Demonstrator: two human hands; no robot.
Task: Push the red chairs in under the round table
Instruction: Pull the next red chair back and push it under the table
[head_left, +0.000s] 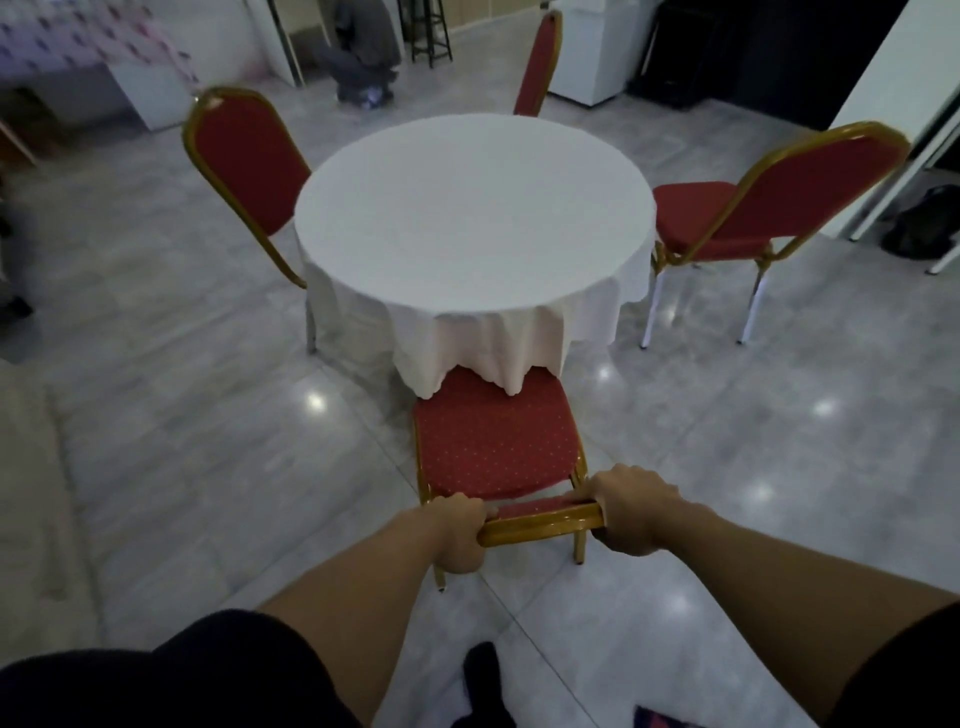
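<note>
— So where's the chair you're on?

— Right in front of you: the near red chair (493, 441) faces the round table (470, 218), the front of its seat just under the hanging edge of the white tablecloth (478, 343), most of the seat showing. You hold its gold backrest top rail (540, 525) at both ends.

— And your fingers?

— Your left hand (457, 535) is wrapped around the rail's left end, your right hand (634, 512) curled over the right end; both closed tight on the frame.

— The others?

— The left chair (249, 166) stands close against the table's left edge, seat hidden behind the cloth. The far chair (537, 62) stands at the far edge, only its back showing. The right chair (753, 208) stands off the right edge, its whole seat exposed, angled toward the table.

— Around that?

— Glossy grey tile floor (208, 441) all round, and someone crouching (363, 57) near the far wall.
</note>
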